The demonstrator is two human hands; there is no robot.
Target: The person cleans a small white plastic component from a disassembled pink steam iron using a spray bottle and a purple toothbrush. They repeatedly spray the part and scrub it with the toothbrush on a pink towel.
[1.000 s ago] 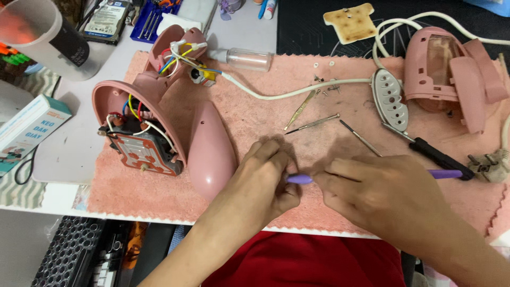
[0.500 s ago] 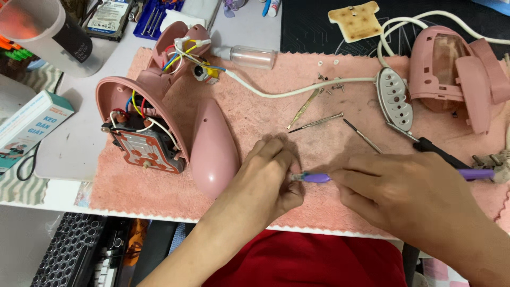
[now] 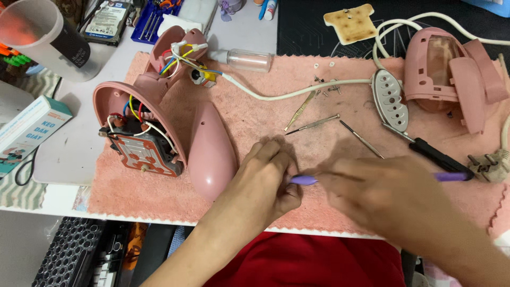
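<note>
On pink towel (image 3: pixel 340 133) | both hands pinch purple tool (image 3: pixel 304 180) | pink shell (image 3: pixel 141 138) holds wiring

a white counter (image 3: pixel 69 159) carries a pink towel (image 3: pixel 255 117), a clear cup (image 3: pixel 37 37), a small box (image 3: pixel 26 133) at its left edge and a black mat (image 3: pixel 308 26) behind.

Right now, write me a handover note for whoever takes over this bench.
Left hand: pinching the tip end of a slim purple plastic tool.
Right hand: blurred, gripping the same tool further along; its purple tail shows past the hand.
Things: opened pink plastic iron body with exposed wiring, left on the pink towel; metal soleplate and second pink shell on the right.
Done: iron taken apart.
Left: loose screws still out.
</note>
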